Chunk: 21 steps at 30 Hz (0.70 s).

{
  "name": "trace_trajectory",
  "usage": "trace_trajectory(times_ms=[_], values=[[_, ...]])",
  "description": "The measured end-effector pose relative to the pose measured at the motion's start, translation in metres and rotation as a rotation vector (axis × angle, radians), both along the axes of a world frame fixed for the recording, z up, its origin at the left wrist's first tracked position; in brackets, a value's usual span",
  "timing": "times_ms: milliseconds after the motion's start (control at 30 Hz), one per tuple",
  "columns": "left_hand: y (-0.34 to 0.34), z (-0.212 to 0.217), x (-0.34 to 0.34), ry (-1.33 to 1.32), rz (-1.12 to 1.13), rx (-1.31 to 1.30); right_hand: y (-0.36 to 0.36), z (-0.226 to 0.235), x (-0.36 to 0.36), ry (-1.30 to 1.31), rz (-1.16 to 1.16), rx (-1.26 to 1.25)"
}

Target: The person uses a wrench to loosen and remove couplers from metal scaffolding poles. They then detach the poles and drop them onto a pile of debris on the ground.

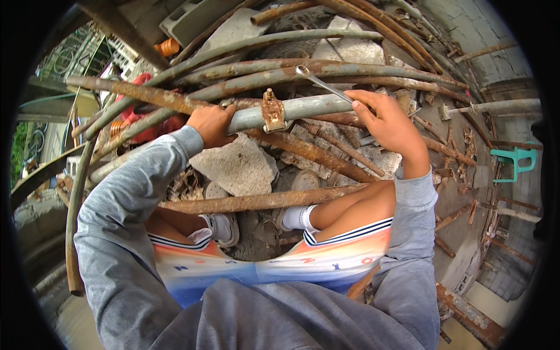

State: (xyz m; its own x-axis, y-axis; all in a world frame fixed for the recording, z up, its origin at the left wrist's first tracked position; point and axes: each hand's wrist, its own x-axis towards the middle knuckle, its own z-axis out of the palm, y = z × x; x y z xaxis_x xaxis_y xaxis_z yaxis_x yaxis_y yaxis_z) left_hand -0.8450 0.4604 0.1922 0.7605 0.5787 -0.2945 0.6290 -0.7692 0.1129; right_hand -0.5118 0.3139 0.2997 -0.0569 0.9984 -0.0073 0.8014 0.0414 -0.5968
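Daylit rubble and concrete ground are seen below; a block wall and teal chair stand rightward.

Around the grey pipe little room was left. Rusty pipes crowded just above it, and a rusty bar crossed close beneath. A rusty clamp blocked sliding along the pipe. Below the pipe, an open pocket lay over a concrete slab, though rubble possibly cluttered it.
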Motion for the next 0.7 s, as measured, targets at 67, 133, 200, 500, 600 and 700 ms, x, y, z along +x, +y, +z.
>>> trace_trajectory(times_ms=[67, 133, 200, 500, 600, 700], values=[[0.000, -0.010, -0.021, 0.009, -0.032, 0.037, 0.004, -0.009, -0.011, -0.010, 0.075, -0.057], [-0.001, -0.025, -0.035, 0.049, 0.059, 0.011, 0.012, -0.013, -0.029, 0.019, 0.097, -0.171], [-0.008, -0.040, -0.041, 0.040, 0.124, -0.017, 0.013, -0.027, -0.045, -0.011, 0.170, -0.109], [-0.021, -0.093, -0.036, -0.183, 0.537, -0.086, -0.002, -0.088, -0.094, -0.054, 0.205, 0.066], [-0.017, -0.092, -0.032, -0.143, 0.587, -0.086, -0.011, -0.090, -0.092, -0.123, 0.130, 0.040], [-0.015, -0.090, -0.037, -0.179, 0.622, -0.069, -0.007, -0.092, -0.099, -0.071, 0.110, 0.162]])
